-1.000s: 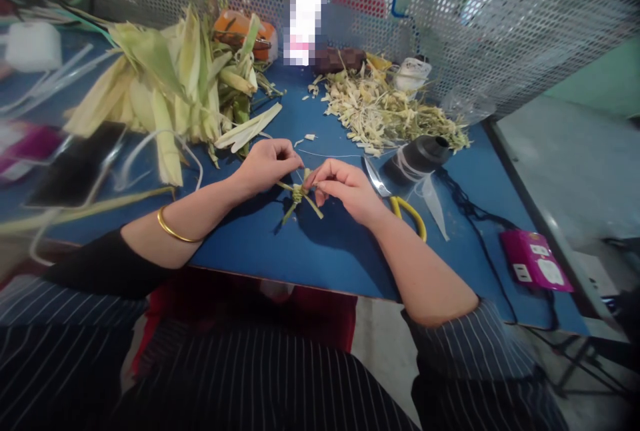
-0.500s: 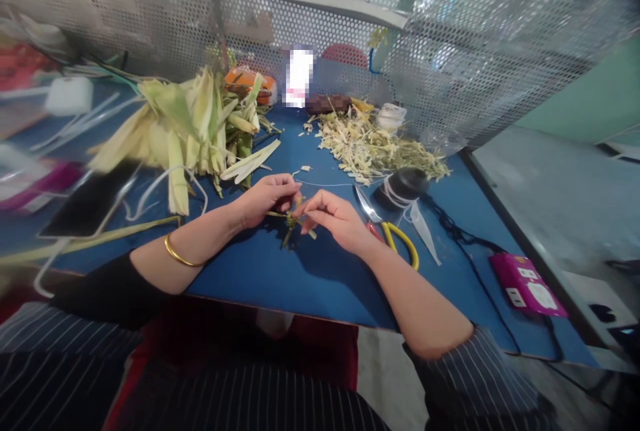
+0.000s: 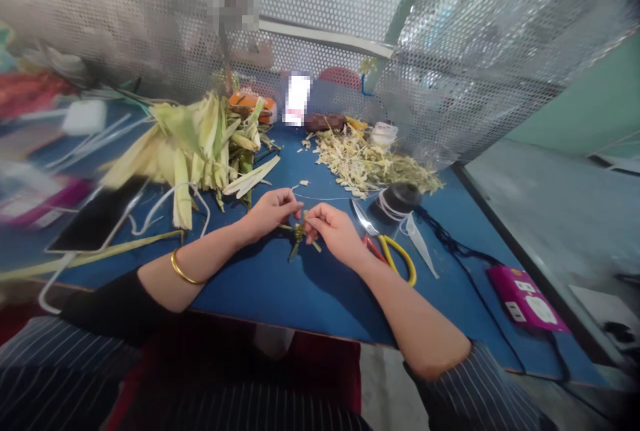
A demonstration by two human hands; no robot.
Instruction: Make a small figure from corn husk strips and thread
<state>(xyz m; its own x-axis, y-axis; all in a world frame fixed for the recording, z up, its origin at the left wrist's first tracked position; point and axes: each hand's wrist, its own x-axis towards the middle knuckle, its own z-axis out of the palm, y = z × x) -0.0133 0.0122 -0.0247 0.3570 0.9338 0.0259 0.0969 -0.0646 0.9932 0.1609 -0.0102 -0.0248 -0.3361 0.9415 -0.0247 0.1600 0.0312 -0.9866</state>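
Observation:
Above the blue table my left hand [image 3: 273, 214] is closed in a pinch around a small tied piece of green-yellow corn husk [image 3: 297, 239], its short ends sticking out below. My right hand [image 3: 334, 232] pinches close beside it, thumb against fingers, at the husk piece's right side. Exactly what lies between the right fingertips is hidden. A thin white thread [image 3: 327, 198] runs behind the hands toward a dark cone [image 3: 400, 202] wound with white cord. Scissors [image 3: 397, 254] with yellow and red handles lie right of my right hand.
A heap of corn husks [image 3: 183, 144] lies back left, with shredded husk [image 3: 357, 158] back right. A black phone [image 3: 97, 218] with a white cable is at left. A magenta power strip [image 3: 525, 298] lies at right, its black cords along the table. Perforated metal panels [image 3: 325, 24] stand behind.
The view has tilted up slightly, so the table sits lower in it. Both hands stay together at the husk piece, with the right fingers slightly shifted.

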